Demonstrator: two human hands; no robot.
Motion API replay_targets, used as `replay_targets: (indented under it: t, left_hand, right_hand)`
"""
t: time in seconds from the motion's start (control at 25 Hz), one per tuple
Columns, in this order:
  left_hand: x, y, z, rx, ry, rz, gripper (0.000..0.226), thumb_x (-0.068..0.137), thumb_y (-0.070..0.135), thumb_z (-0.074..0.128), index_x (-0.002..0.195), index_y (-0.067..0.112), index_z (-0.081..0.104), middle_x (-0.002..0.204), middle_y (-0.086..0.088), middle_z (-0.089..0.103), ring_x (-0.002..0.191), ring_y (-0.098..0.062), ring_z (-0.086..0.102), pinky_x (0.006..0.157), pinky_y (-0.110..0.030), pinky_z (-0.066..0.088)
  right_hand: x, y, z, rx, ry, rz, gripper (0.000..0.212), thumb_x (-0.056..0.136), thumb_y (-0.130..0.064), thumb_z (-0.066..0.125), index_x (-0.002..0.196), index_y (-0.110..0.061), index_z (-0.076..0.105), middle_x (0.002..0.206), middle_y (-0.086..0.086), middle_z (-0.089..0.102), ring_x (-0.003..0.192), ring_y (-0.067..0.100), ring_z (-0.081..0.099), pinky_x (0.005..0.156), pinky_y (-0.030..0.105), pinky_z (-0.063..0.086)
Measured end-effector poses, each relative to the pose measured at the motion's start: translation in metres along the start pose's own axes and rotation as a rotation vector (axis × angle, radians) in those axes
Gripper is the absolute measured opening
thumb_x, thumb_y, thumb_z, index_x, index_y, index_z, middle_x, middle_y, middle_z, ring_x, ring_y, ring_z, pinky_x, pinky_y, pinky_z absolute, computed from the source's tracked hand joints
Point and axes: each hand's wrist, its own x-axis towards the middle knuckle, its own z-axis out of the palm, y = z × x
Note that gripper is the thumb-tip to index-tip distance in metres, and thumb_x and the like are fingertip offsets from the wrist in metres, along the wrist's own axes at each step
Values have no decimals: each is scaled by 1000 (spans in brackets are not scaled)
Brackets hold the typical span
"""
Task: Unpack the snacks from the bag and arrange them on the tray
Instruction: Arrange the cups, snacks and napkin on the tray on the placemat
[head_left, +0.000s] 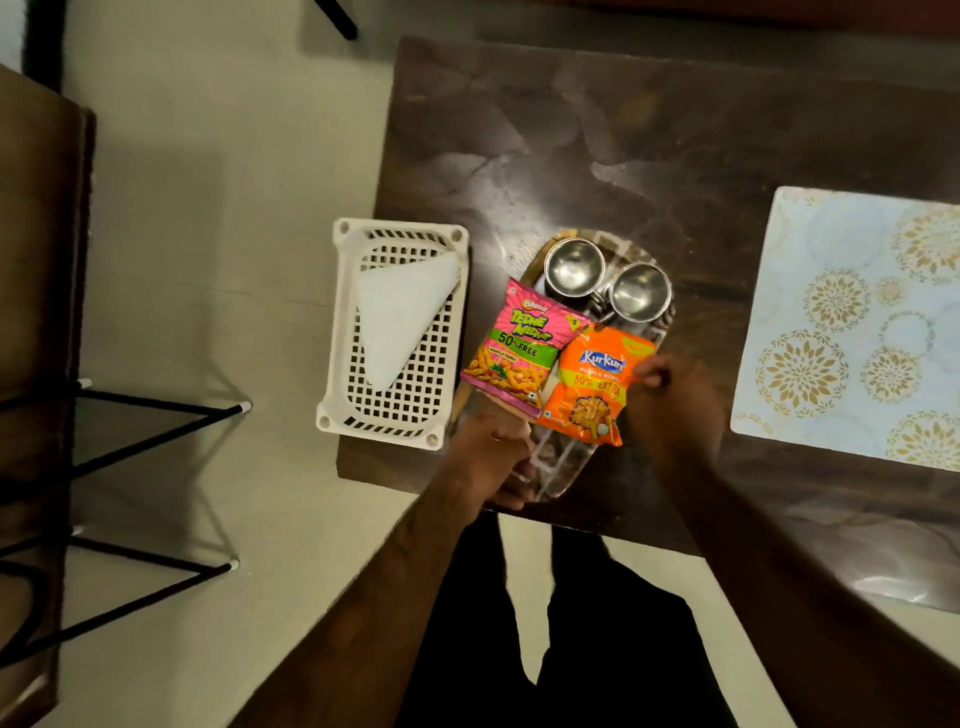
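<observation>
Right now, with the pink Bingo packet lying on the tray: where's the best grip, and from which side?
Grip the pink packet by its flat near seal, coming from the near-left, where the left hand is. The orange packet crowds its right side and a steel bowl its far end. The puffed middle would likely slip.

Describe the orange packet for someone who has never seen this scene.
On the dark table lies an oval tray with two steel bowls at its far end. Nearer, beside the pink packet, lies the orange packet, the right one of the two, held by the right hand.
</observation>
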Motion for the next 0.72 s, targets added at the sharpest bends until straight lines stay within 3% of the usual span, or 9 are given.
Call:
replay_targets:
  t: [0.08, 0.16, 0.24, 0.32, 0.4, 0.48, 0.56, 0.72]
  left_hand:
    - [-1, 10, -42, 14, 206, 99, 9, 92, 14, 60, 94, 5, 60, 65, -7, 70, 49, -22, 65, 48, -35, 57]
    - [8, 25, -91, 221, 483, 205, 14, 90, 18, 58, 99, 10, 64, 93, -9, 74, 82, -28, 71, 77, -44, 61]
    - [18, 40, -129, 429, 621, 276, 24, 90, 22, 58, 111, 11, 63, 116, -10, 69, 105, -31, 66, 93, -41, 54]
    - [32, 49, -146, 604, 554, 349, 40, 89, 21, 59, 126, 7, 55, 127, -16, 60, 115, -34, 61, 98, -43, 51]
    - [43, 54, -148, 772, 466, 384, 54, 88, 20, 59, 139, 10, 46, 133, -19, 51, 120, -38, 56, 102, -45, 49]
    - [54, 54, -149, 800, 472, 398, 57, 87, 21, 59, 141, 15, 42, 136, -17, 44, 121, -39, 54, 100, -44, 48]
    - [63, 54, -154, 715, 518, 414, 49, 90, 25, 57, 137, 18, 45, 134, -15, 44, 117, -38, 55, 94, -40, 46]
    - [70, 48, -168, 712, 503, 512, 39, 93, 23, 59, 131, 19, 51, 127, -14, 49, 108, -34, 59, 90, -36, 47]
  right_hand:
    - [-21, -14, 6, -4, -127, -53, 20, 89, -7, 61, 93, -21, 75, 105, 1, 74, 95, 28, 71, 77, 28, 44]
    - [-37, -36, 23, 24, -257, -128, 21, 89, -6, 62, 90, -23, 75, 97, -1, 76, 86, 24, 71, 75, 28, 48]
    - [-48, -62, 49, 75, -414, -201, 25, 92, -5, 59, 95, -21, 78, 95, 1, 79, 83, 23, 72, 77, 31, 53]
    - [-57, -89, 80, 140, -544, -211, 28, 95, -2, 56, 106, -14, 78, 101, 8, 81, 89, 28, 74, 83, 37, 58]
    - [-62, -113, 109, 306, -610, -34, 30, 96, 1, 54, 116, -10, 74, 107, 15, 79, 93, 35, 74, 77, 42, 62]
    - [-60, -134, 133, 469, -624, 183, 36, 95, 3, 56, 127, -8, 68, 114, 14, 74, 92, 28, 71, 72, 39, 62]
    - [-52, -150, 151, 456, -589, 244, 45, 92, 0, 60, 136, -5, 65, 114, 9, 75, 92, 25, 74, 82, 48, 68]
    - [-53, -174, 174, 440, -461, 266, 37, 83, -9, 64, 119, -10, 75, 103, 9, 80, 95, 31, 79, 88, 52, 67]
